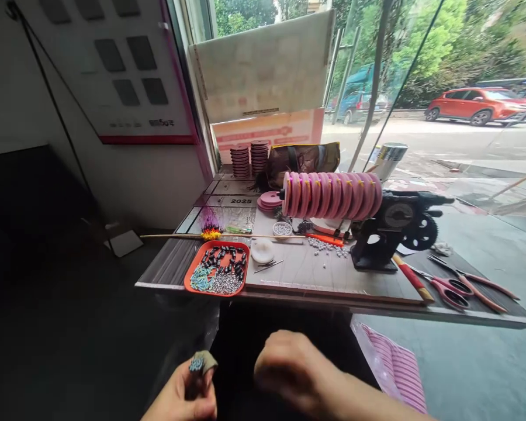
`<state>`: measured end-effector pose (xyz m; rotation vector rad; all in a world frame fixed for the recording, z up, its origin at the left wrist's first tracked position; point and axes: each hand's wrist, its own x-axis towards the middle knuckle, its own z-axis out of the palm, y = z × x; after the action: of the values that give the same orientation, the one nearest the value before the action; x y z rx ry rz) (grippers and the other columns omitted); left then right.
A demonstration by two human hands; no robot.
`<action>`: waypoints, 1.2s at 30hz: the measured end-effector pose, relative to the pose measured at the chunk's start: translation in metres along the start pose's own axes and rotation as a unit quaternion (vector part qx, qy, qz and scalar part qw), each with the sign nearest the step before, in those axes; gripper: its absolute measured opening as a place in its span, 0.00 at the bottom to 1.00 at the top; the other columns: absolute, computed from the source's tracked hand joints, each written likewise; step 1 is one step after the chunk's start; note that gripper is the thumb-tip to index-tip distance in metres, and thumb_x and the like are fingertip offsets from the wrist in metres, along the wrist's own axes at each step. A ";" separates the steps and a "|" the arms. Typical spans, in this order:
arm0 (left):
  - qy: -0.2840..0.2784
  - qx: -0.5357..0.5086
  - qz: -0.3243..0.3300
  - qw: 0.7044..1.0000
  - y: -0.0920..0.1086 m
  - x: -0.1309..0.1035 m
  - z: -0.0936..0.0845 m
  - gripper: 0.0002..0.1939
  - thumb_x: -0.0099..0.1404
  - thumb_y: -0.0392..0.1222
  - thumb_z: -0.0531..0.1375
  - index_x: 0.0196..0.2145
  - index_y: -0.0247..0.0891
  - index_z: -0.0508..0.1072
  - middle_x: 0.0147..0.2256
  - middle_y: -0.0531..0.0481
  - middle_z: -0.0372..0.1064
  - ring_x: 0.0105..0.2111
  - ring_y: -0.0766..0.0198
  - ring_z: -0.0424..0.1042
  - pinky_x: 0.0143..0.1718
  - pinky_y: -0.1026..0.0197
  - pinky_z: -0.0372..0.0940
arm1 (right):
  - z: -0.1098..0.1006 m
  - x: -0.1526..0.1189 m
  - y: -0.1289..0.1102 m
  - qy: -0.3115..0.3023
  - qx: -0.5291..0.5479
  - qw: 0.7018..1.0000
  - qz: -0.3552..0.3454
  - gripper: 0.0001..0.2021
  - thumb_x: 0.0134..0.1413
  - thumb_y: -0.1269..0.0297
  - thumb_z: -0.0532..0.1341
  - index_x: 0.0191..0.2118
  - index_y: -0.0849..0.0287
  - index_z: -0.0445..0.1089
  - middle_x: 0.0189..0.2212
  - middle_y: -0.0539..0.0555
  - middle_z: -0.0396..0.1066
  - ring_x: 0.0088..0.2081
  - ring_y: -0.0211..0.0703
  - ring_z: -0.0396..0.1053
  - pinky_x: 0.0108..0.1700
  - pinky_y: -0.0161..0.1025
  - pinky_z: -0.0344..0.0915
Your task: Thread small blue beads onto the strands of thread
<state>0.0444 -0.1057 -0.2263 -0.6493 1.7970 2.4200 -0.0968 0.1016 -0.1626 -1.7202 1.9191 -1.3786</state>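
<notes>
Below the table's front edge, my left hand (188,392) is closed on a small bundle (196,365) with speckled blue-grey ends. A tan strip (208,361) curls beside those ends at my fingertips. My right hand (289,365) is apart from it, to the right, curled into a fist and blurred by motion. Whatever its fingers may hold is hidden. Nearest on the table is an orange tray (246,257) of black cylindrical pieces, blue-green tubes and small silver pieces.
A black hand-geared winder (398,216) carries a row of pink spools (333,195). Scissors (451,292) and pliers (477,278) lie at the right. A thin stick (166,236) juts past the table's left edge. Silver beads (331,248) are scattered near a white round pad (262,251).
</notes>
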 end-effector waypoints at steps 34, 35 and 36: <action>0.068 -0.011 0.011 0.998 0.036 0.008 0.067 0.16 0.50 0.48 0.64 0.32 0.36 0.67 0.18 0.59 0.58 0.18 0.73 0.51 0.20 0.67 0.49 | -0.019 0.045 -0.002 0.101 -0.170 0.947 0.252 0.06 0.54 0.70 0.53 0.27 0.59 0.63 0.21 0.48 0.64 0.23 0.36 0.60 0.27 0.32 0.53; 0.073 -0.010 0.012 0.997 0.035 0.008 0.066 0.17 0.49 0.49 0.64 0.32 0.36 0.67 0.18 0.59 0.58 0.18 0.73 0.52 0.20 0.67 0.49 | -0.004 0.040 -0.002 0.114 -0.087 0.962 0.232 0.07 0.54 0.69 0.52 0.26 0.59 0.62 0.20 0.47 0.62 0.22 0.35 0.58 0.26 0.31 0.53; 0.077 -0.010 0.012 0.997 0.034 0.007 0.064 0.17 0.49 0.49 0.65 0.32 0.36 0.68 0.18 0.58 0.58 0.18 0.73 0.52 0.20 0.68 0.49 | 0.011 0.036 -0.002 0.129 -0.019 0.967 0.220 0.08 0.54 0.67 0.52 0.26 0.59 0.61 0.20 0.47 0.61 0.22 0.34 0.57 0.26 0.30 0.53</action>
<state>0.0092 -0.0583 -0.1834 -0.8430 1.8464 2.4688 -0.0987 0.0659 -0.1527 -1.0663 2.2963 -1.4442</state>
